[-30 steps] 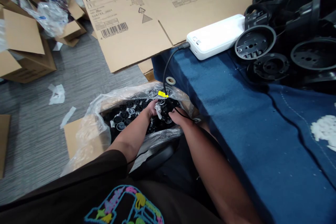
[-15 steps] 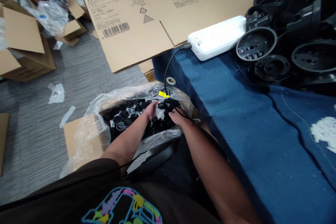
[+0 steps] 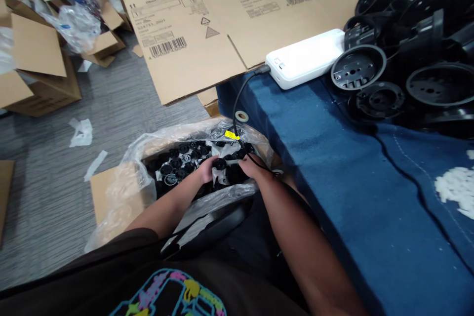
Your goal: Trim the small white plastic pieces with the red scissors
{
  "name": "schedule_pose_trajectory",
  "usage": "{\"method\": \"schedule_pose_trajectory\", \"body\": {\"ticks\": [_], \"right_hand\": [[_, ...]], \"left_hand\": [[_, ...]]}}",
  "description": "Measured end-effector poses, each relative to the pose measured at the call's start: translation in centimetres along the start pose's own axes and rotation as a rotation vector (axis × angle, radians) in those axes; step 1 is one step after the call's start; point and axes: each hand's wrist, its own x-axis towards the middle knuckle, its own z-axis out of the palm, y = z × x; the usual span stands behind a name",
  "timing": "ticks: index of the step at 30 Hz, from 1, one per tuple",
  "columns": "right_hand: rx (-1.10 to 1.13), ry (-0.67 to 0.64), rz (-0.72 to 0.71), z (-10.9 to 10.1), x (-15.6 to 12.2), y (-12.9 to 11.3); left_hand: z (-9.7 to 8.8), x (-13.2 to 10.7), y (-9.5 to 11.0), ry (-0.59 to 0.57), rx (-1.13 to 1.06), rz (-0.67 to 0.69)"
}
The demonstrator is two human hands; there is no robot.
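Both my hands are inside a carton lined with a clear plastic bag (image 3: 138,145). It holds many small black round plastic parts (image 3: 170,178), with pieces of white sheet (image 3: 230,149) among them. My left hand (image 3: 209,169) is closed at the left edge of a black round plastic part (image 3: 219,164). My right hand (image 3: 250,165) is closed a little to the right, by a thin pale strip (image 3: 233,162); what it grips is hidden. A black cable (image 3: 236,108) with a yellow tag (image 3: 231,135) hangs down in front of my right hand.
A blue-covered table (image 3: 307,118) stands on the right, bearing a white power bank (image 3: 305,58), large black plastic housings (image 3: 358,68) and small white pieces (image 3: 457,187). Flattened cardboard (image 3: 207,59) spans the back. Open cartons (image 3: 40,54) and paper scraps (image 3: 81,132) lie on the floor at left.
My left hand has moved slightly left and toward me, with a black round part now showing at its fingers. A white sheet shows more openly behind the hands. My right hand has barely moved.
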Motion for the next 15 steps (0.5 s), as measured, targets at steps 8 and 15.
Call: {"method": "schedule_pose_trajectory", "body": {"ticks": [8, 15], "right_hand": [[-0.006, -0.018, 0.01, -0.1, -0.2, 0.0], [-0.014, -0.013, 0.019, 0.0, 0.0, 0.2]], "left_hand": [[-1.0, -2.0, 3.0, 0.091, 0.106, 0.214], [-1.3, -5.9, 6.9, 0.115, 0.333, 0.505]]}}
